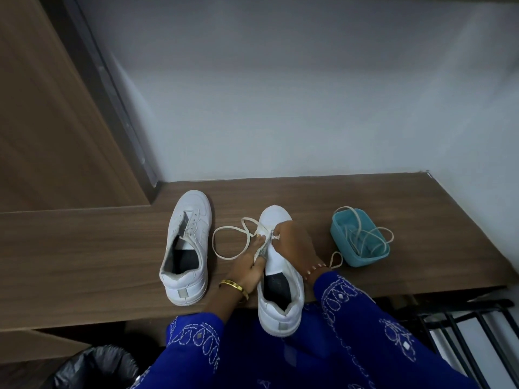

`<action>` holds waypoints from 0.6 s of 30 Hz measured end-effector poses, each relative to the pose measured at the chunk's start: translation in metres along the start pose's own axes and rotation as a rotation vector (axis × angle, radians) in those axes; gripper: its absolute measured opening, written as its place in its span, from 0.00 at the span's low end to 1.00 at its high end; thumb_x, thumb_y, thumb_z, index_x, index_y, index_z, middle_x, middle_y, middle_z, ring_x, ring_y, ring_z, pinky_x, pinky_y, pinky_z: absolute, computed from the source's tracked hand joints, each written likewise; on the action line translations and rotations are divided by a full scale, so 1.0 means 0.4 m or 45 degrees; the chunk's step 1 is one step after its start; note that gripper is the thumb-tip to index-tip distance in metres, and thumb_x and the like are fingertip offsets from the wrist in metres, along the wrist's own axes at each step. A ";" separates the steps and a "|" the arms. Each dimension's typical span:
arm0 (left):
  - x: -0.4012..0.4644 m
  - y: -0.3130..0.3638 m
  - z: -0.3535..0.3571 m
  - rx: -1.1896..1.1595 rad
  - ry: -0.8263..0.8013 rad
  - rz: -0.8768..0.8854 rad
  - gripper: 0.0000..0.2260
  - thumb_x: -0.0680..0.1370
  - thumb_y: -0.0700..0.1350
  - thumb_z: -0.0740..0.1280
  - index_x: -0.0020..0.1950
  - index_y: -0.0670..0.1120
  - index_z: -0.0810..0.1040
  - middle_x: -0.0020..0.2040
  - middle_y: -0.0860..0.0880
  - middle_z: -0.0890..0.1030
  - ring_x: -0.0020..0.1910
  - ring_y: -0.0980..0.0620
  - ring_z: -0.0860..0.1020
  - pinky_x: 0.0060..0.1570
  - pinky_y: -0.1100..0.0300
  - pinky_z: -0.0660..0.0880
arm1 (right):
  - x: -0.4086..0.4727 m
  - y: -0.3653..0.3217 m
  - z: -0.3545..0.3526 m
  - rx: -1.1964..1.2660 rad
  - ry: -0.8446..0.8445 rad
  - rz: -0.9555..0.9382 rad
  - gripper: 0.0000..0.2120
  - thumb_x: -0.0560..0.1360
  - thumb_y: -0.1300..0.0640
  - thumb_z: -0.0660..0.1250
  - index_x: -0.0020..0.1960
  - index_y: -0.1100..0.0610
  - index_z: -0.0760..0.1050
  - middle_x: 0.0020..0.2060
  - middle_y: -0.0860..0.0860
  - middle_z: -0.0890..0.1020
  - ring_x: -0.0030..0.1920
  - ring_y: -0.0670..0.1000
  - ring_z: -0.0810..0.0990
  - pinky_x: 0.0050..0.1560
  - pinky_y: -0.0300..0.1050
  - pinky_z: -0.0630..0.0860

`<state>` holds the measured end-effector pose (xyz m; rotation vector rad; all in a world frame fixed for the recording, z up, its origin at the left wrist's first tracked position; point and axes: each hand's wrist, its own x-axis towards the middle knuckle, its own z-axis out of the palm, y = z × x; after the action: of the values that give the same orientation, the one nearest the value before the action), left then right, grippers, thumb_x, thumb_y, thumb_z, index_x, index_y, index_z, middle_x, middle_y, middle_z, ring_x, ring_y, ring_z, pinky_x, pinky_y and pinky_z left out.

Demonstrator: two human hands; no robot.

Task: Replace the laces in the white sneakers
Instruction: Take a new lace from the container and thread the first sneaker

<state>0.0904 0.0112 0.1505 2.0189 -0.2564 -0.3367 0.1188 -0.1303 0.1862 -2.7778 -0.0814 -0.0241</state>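
A brown wood-grain counter (365, 203) runs along a pale grey wall (309, 94), with a wooden panel (42, 108) rising at the 10 o'clock side. Two white sneakers lie on it, toes toward the wall. The left sneaker (186, 248) sits by itself at about 9 o'clock from the hands, its eyelets bare and its tongue open. The right sneaker (280, 270) lies near the counter's front edge, its heel hanging just over that edge toward the person.

The left hand (248, 266), with a gold bangle (234, 287) at the wrist, grips the sneaker's left eyelet flap, fingers curled round it. The right hand (292, 244) comes over the shoe from the 3 o'clock side and pinches a bit of white lace (224, 242) at the eyelets, fingertips close together. That lace loops loosely onto the counter between the two shoes.

At 3 o'clock, apart from the shoe, stands a teal plastic tub (362, 256) with more cream laces (365, 234) heaped in it, one end trailing over the rim onto the counter. Blue embroidered sleeves (351, 318) fill the lower view. A bin with a black bag (98, 369) shows at 7 o'clock below the counter, and a dark slatted rack (463, 332) at 4 o'clock.
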 end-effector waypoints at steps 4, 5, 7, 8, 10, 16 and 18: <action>0.000 0.005 -0.001 0.033 -0.001 -0.012 0.23 0.79 0.35 0.55 0.74 0.47 0.61 0.74 0.50 0.61 0.73 0.55 0.58 0.66 0.73 0.49 | 0.005 -0.009 0.008 -0.013 0.118 0.018 0.10 0.75 0.61 0.58 0.46 0.62 0.79 0.45 0.57 0.81 0.47 0.56 0.78 0.40 0.40 0.64; 0.001 0.006 -0.001 0.063 -0.005 -0.008 0.23 0.79 0.36 0.55 0.74 0.47 0.60 0.74 0.49 0.61 0.73 0.55 0.58 0.67 0.73 0.49 | 0.007 -0.009 0.005 0.006 0.104 0.039 0.10 0.75 0.61 0.59 0.45 0.62 0.78 0.44 0.58 0.81 0.47 0.56 0.78 0.39 0.39 0.63; 0.002 0.006 -0.005 0.100 -0.012 -0.005 0.23 0.79 0.37 0.55 0.74 0.47 0.60 0.75 0.50 0.60 0.74 0.55 0.58 0.68 0.70 0.50 | 0.016 -0.013 -0.003 0.078 0.016 0.105 0.09 0.75 0.59 0.61 0.45 0.64 0.78 0.43 0.58 0.80 0.46 0.56 0.77 0.40 0.41 0.66; 0.002 0.009 -0.006 0.103 -0.017 -0.012 0.23 0.79 0.37 0.55 0.74 0.47 0.60 0.74 0.50 0.60 0.74 0.54 0.58 0.69 0.69 0.51 | 0.022 -0.012 -0.008 0.148 -0.059 0.157 0.09 0.74 0.59 0.63 0.43 0.64 0.77 0.41 0.58 0.79 0.44 0.56 0.77 0.40 0.44 0.67; 0.001 0.013 -0.010 0.116 -0.024 -0.030 0.23 0.79 0.38 0.55 0.74 0.48 0.60 0.74 0.49 0.61 0.73 0.53 0.60 0.70 0.66 0.54 | 0.030 -0.007 -0.029 0.403 -0.202 0.306 0.10 0.73 0.59 0.63 0.35 0.63 0.73 0.32 0.57 0.74 0.35 0.54 0.73 0.36 0.48 0.69; 0.001 0.020 -0.011 0.228 -0.018 -0.043 0.23 0.80 0.40 0.55 0.75 0.50 0.58 0.70 0.45 0.68 0.68 0.46 0.68 0.61 0.66 0.60 | -0.031 0.043 -0.220 1.593 -0.475 0.438 0.06 0.71 0.67 0.65 0.36 0.61 0.72 0.27 0.50 0.71 0.27 0.45 0.68 0.30 0.39 0.70; -0.004 0.024 -0.008 0.194 0.001 -0.034 0.23 0.80 0.39 0.55 0.75 0.48 0.58 0.74 0.48 0.63 0.72 0.51 0.62 0.64 0.71 0.52 | -0.043 0.076 -0.281 1.933 -0.439 0.354 0.06 0.64 0.64 0.70 0.34 0.59 0.73 0.25 0.48 0.73 0.25 0.45 0.70 0.29 0.38 0.73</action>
<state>0.0896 0.0101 0.1607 2.1737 -0.2620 -0.3421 0.1028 -0.1996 0.2798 -1.2324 0.1478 0.4054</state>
